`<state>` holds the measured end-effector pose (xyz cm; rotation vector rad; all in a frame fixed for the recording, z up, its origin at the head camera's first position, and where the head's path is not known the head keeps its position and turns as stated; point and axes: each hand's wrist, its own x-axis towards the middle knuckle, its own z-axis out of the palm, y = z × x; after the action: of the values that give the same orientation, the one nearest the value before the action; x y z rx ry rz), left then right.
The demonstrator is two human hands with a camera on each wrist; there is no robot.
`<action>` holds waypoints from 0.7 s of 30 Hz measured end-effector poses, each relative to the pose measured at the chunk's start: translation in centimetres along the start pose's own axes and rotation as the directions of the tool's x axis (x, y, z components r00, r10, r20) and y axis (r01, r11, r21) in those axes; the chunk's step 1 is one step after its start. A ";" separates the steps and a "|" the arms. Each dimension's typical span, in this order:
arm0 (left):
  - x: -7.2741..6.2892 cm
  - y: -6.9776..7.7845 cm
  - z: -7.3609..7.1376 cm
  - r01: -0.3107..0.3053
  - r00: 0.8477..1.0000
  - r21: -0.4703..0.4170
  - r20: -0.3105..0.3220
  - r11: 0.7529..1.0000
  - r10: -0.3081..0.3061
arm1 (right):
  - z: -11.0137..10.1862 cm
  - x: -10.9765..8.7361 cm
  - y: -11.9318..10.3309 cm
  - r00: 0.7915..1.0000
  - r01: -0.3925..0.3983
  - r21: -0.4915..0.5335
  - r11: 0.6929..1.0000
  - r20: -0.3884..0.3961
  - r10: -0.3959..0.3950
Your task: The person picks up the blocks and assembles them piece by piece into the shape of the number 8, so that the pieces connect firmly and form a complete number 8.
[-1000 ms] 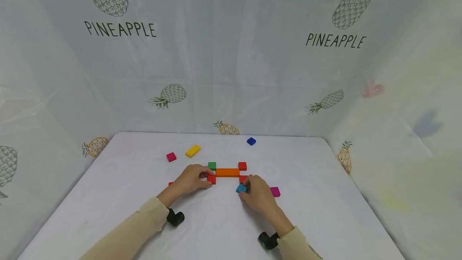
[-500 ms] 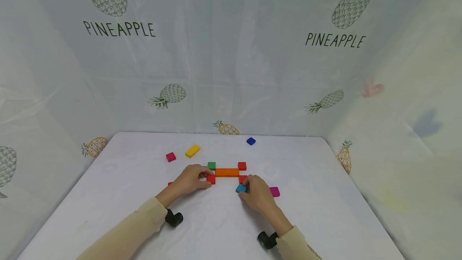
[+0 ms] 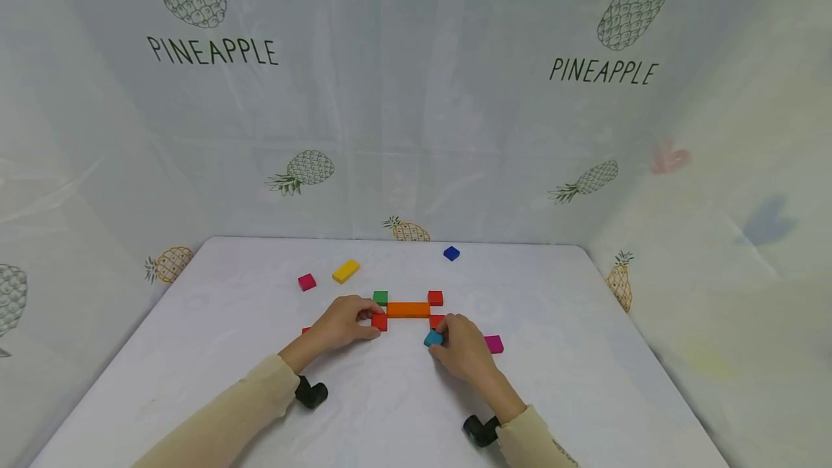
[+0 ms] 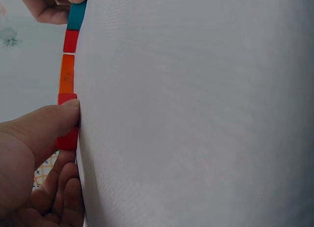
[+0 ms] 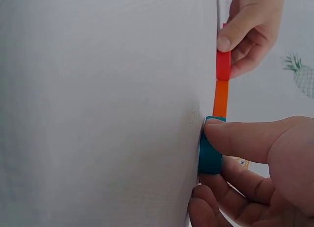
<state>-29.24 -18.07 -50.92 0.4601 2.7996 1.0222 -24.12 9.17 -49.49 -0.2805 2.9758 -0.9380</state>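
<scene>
My left hand (image 3: 341, 323) pinches a red block (image 3: 380, 323) at the near left end of a long orange block (image 3: 408, 310). In the left wrist view its thumb lies on the red block's near face. With thumb and fingers, my right hand (image 3: 464, 349) holds a blue block (image 5: 210, 151), turned at an angle. Just behind that blue block is another red block (image 3: 436, 321), partly hidden by the fingers. A green block (image 3: 380, 297) sits at the orange block's far left end, a third red block (image 3: 435, 298) at its far right end.
Loose on the white table (image 3: 559, 381) lie a pink-red block (image 3: 307, 282), a yellow block (image 3: 346, 271), a dark blue block (image 3: 451, 253) and a magenta block (image 3: 495, 344). A red block (image 3: 306, 331) shows partly behind the left wrist. Pineapple-print sheeting (image 3: 416, 92) surrounds the table.
</scene>
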 end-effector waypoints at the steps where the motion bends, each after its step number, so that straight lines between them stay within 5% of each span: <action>1: 0.0 0.0 0.0 -0.001 1.000 0.002 0.000 1.000 0.001 | 0.0 0.0 0.0 1.000 -0.003 0.000 1.000 0.001 0.003; 21: -0.4 0.1 -0.1 -0.023 0.999 0.026 -0.031 0.999 0.024 | 0.0 -0.1 -0.1 1.000 0.001 0.006 1.000 -0.002 -0.001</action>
<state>-28.82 -18.14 -50.77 0.4853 2.8448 1.0083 -24.01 9.13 -49.43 -0.2810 2.9746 -0.9476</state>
